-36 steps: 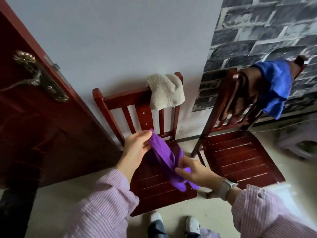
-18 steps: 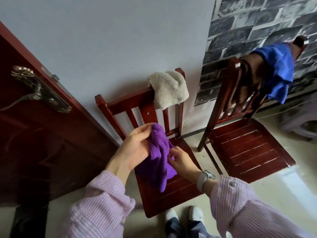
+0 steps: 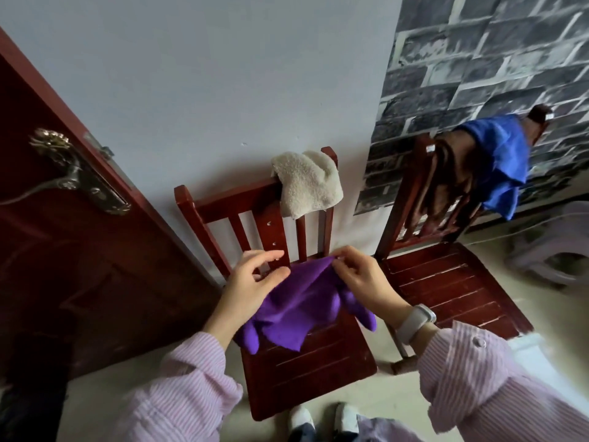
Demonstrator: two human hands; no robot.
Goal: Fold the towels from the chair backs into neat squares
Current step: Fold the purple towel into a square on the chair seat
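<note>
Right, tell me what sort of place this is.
Probably a room in a home: two dark red wooden slatted chairs stand against a plain pale wall, beside a dark red wooden door with an ornate brass handle and grey brick-pattern wallpaper.

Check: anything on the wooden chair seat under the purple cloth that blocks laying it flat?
Nothing visible. The slatted red-brown chair seat shows bare below the purple cloth, held up by the left hand and right hand.

Soft, dim daylight; the door (image 3: 47, 250) lies in shadow, edges bow outward, the left hand (image 3: 251, 282) slightly blurred.
</note>
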